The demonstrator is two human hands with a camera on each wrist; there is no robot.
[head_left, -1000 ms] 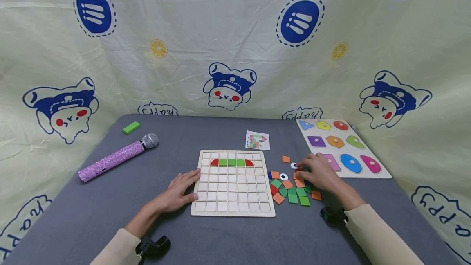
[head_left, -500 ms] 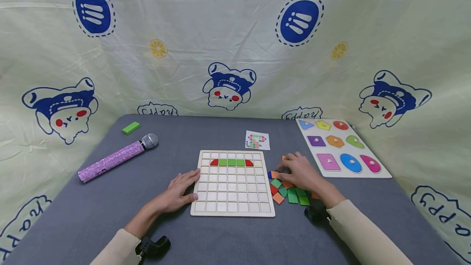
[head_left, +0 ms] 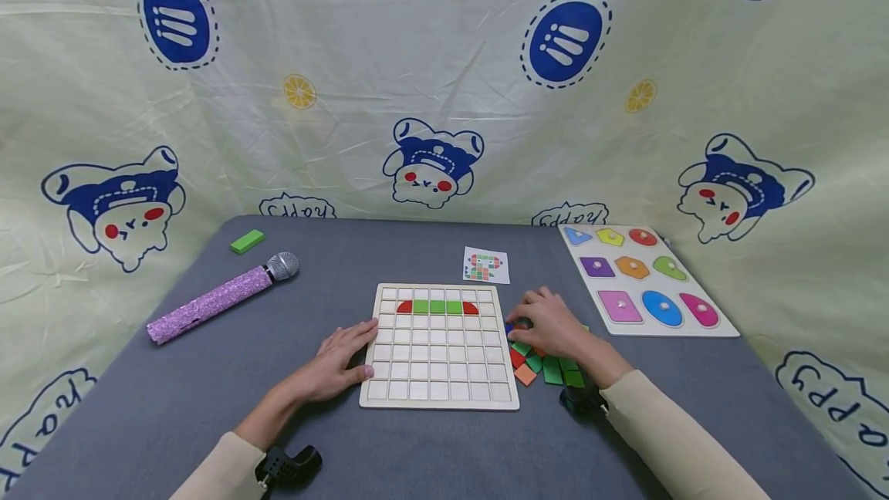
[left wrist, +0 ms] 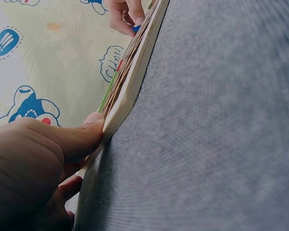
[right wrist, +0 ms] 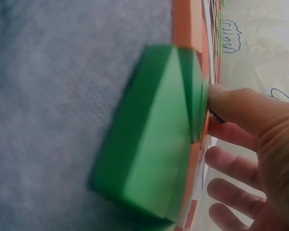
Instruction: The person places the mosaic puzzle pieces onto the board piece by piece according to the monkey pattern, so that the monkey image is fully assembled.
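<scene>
A pale wooden grid board [head_left: 439,410] lies in front of me, with a row of green square tiles [head_left: 437,307] between two red quarter-round tiles near its top. My left hand [head_left: 343,365] rests against the board's left edge, thumb and fingertips touching the rim. At the right side of the board, my right hand [head_left: 549,324] reaches over a loose pile of tiles. Its thumb and index finger pinch a small blue piece [left wrist: 136,29], mostly covered by the fingers. Below the hand lie green tiles [head_left: 552,369], a red tile [head_left: 517,358] and an orange tile [head_left: 525,374].
Behind the board lies a small pattern card [head_left: 486,265]. A white shape puzzle board [head_left: 590,268] with coloured knobbed pieces sits at the right. At the left are a glittery pink microphone [head_left: 215,301] and a green block [head_left: 247,241]. A printed cloth hangs behind the table.
My right hand has moved left across the pile, from its far right part to the tiles beside the board's edge, and now pinches the blue piece. My left hand has stayed put.
</scene>
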